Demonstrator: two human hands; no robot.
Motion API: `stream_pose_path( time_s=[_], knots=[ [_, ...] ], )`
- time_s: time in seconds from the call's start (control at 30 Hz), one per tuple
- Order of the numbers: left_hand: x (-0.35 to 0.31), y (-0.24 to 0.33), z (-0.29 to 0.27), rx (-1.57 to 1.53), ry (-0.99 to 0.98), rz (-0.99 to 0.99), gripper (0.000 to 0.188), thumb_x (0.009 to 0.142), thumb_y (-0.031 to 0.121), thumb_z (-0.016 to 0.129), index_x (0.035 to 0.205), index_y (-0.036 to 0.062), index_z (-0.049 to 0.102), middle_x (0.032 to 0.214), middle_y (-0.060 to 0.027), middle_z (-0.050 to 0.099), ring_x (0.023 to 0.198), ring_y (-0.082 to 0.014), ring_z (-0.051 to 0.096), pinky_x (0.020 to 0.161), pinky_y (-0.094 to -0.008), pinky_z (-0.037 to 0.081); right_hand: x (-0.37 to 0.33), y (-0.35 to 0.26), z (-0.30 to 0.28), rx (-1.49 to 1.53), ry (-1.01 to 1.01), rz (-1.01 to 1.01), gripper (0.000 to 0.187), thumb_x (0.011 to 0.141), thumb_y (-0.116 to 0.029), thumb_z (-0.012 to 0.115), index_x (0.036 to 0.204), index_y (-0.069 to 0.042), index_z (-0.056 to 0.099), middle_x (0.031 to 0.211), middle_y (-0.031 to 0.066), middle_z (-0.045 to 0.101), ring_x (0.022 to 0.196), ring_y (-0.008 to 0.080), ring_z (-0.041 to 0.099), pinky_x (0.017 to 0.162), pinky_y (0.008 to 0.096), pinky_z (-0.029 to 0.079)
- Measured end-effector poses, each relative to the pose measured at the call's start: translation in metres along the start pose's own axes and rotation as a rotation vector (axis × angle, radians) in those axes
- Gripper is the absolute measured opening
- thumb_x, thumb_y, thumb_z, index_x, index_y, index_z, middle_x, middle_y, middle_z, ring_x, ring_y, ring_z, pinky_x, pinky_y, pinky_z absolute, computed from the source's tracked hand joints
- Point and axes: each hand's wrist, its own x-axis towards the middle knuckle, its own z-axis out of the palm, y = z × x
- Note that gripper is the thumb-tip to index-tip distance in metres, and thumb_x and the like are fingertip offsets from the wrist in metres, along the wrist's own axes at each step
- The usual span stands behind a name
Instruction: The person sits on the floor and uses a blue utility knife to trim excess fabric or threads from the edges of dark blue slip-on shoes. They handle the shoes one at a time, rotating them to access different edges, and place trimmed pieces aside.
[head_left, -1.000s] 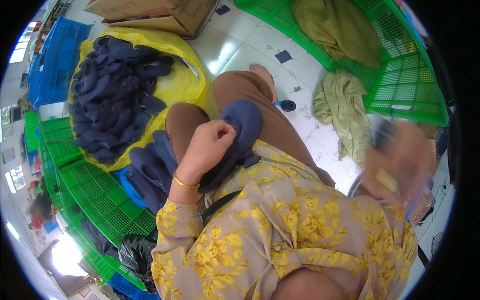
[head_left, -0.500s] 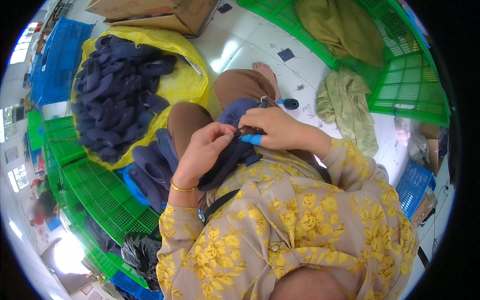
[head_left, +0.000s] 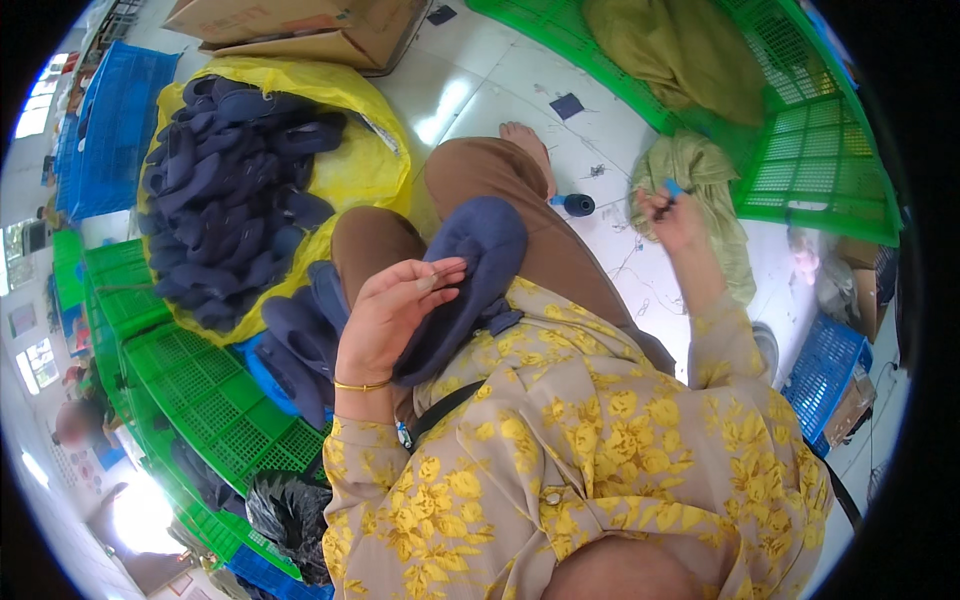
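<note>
A navy fabric slipper lies across my lap, its rounded end up over the thigh. My left hand is closed in a pinch at its edge, thumb and fingertips together. Out to the right, well away from the slipper, my right hand is raised with the fingers curled. Blue tape wraps one of its fingers. Something small and dark shows among these fingers, too blurred to name. More navy slippers lie against my left thigh, beside the left forearm.
A yellow bag heaped with navy slippers stands at the far left. Green crates line the left side. Another green crate holds olive cloth at the right. A dark-topped blue spool lies on the floor near my foot. A cardboard box stands at the back.
My right hand has left the slipper and swung out to the right, over the light green cloth. My left hand stays at the slipper, whose rounded end now shows fully.
</note>
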Motion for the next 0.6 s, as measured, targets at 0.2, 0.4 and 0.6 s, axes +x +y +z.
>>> stream_pose_path(
  time_s=[0.2, 0.4, 0.6],
  knots=[
    [0.002, -0.002, 0.001, -0.047, -0.015, 0.004, 0.014, 0.093, 0.010, 0.053, 0.096, -0.0004, 0.061, 0.126, -0.0205, 0.059, 0.118, -0.0287, 0.056, 0.101, -0.0427, 0.043, -0.027, -0.013, -0.005, -0.027, 0.121, -0.125, 0.017, 0.100, -0.007, 0.044, 0.083, -0.007, 0.042, 0.066, 0.0024, 0.038, 0.054, 0.0137, 0.039, 0.079, 0.0393, 0.052],
    [0.024, -0.012, 0.011, 0.190, 0.306, 0.119, 0.034, 0.085, 0.000, 0.068, 0.067, 0.0111, 0.041, 0.090, -0.0093, 0.064, 0.077, -0.0140, 0.062, 0.075, -0.0299, 0.054, -0.044, -0.031, -0.009, -0.036, -0.150, -0.016, 0.011, 0.100, -0.013, 0.047, 0.090, -0.012, 0.045, 0.069, -0.0008, 0.042, 0.049, 0.0094, 0.035, 0.057, 0.0268, 0.040],
    [0.045, -0.024, 0.016, 0.567, 0.515, 0.191, 0.035, 0.079, 0.007, 0.072, 0.065, 0.0090, 0.039, 0.073, -0.0079, 0.063, 0.064, -0.0128, 0.059, 0.061, -0.0273, 0.051, -0.072, -0.050, 0.020, -0.080, -0.219, -0.143, 0.004, 0.100, -0.015, 0.049, 0.098, -0.014, 0.052, 0.067, -0.0036, 0.041, 0.048, 0.0060, 0.032, 0.047, 0.0227, 0.028]
  ],
)
